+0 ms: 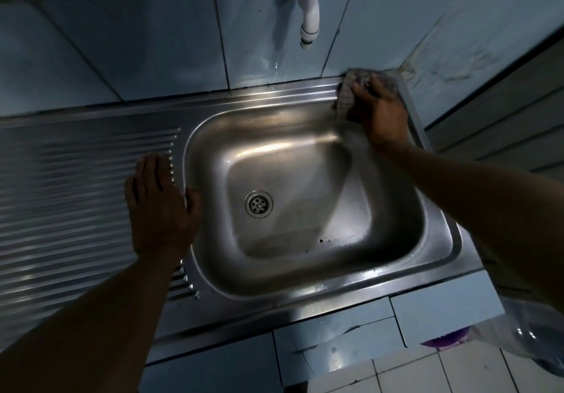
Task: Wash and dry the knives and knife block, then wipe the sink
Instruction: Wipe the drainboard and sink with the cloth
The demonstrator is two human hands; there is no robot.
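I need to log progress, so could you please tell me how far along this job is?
No knives or knife block are in view. Wiping is under way: the right hand presses a checked cloth on the sink rim's far right corner. Dark specks remain in the basin.

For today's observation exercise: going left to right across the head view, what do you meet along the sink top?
Ribbed draining board → left hand resting flat at the basin's edge → drain → right hand pressing a checked cloth on the sink rim's far right corner.

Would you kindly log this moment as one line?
right hand wiping sink corner with cloth | left hand flat on drainboard
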